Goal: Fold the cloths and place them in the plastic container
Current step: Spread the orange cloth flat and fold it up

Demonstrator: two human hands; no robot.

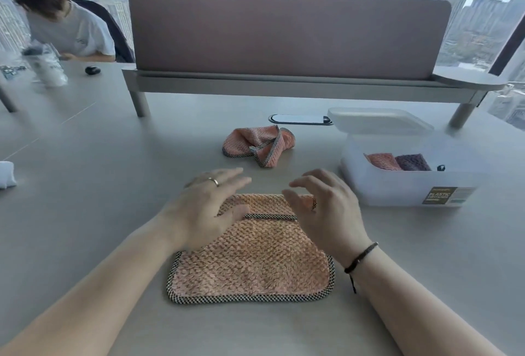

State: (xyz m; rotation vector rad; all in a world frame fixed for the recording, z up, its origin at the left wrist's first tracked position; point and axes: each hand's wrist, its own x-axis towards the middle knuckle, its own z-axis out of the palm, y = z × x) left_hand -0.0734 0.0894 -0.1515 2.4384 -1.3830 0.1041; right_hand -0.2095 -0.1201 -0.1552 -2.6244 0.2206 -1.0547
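Fingers (227,176) spread over cloth (252,264), plastic container (397,185) holding two folded cloths (397,162)

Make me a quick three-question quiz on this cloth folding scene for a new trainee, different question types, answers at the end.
1. True or false: the plastic container already holds two folded cloths.
2. Which cloth waits unfolded? A. the crumpled pink cloth behind the hands; B. a blue one on the lid.
3. Fill in: the left hand and right hand are over the flat ____ cloth.

Key: 1 true; 2 A; 3 pink.
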